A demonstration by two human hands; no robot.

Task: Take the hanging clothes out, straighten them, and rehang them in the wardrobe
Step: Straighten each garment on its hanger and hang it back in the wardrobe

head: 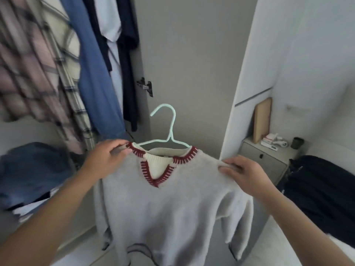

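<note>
A light grey sweater (169,212) with a red-stitched V-neck and cream inset hangs in front of me on a pale mint hanger (166,131), whose hook points up and left, free of any rail. My left hand (107,160) pinches the sweater's left shoulder beside the collar. My right hand (244,173) grips the right shoulder. The sleeves droop down on both sides.
Clothes hang in the open wardrobe at the upper left: a plaid shirt (38,73), a blue garment (98,77) and dark ones (126,54). Folded blue clothes (32,171) lie at the left. A wardrobe door (192,64) stands behind, a small cabinet (263,160) and dark cloth (322,194) at right.
</note>
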